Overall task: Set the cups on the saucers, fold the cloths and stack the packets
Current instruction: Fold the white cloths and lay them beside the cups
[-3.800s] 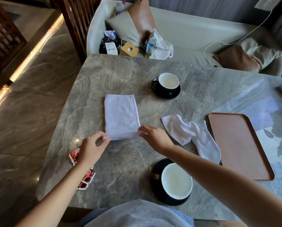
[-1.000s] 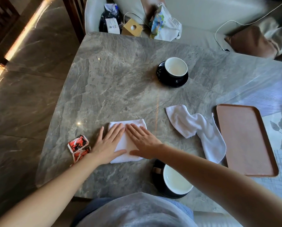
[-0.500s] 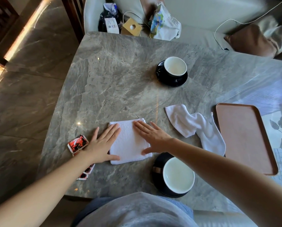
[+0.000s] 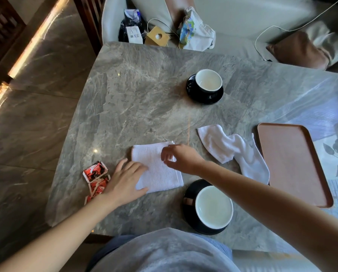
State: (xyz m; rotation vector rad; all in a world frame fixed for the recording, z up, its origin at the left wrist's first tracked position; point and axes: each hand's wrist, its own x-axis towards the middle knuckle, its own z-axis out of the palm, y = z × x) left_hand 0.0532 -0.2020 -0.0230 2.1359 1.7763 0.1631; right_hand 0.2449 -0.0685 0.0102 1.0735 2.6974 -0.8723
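Note:
A folded white cloth (image 4: 156,167) lies flat on the grey marble table (image 4: 136,107). My left hand (image 4: 125,179) rests flat on its left edge with straight fingers. My right hand (image 4: 180,158) hovers just over the cloth's right part, fingers loosely curled and holding nothing. A second white cloth (image 4: 233,150) lies crumpled to the right. Red packets (image 4: 96,176) lie scattered left of my left hand. One white cup (image 4: 208,80) stands on a black saucer (image 4: 204,97) at the far side. Another white cup (image 4: 214,206) sits on a black saucer (image 4: 189,193) near me.
A brown tray (image 4: 293,163) lies at the right, next to the crumpled cloth. Beyond the table's far edge a sofa (image 4: 233,20) holds bags, a small box, cushions and a white cable. The table's left edge drops to a marble floor.
Both hands pressed and smoothed the folded cloth. Now my right hand has lifted off it with fingers curling, and my left hand has slid to the cloth's left edge.

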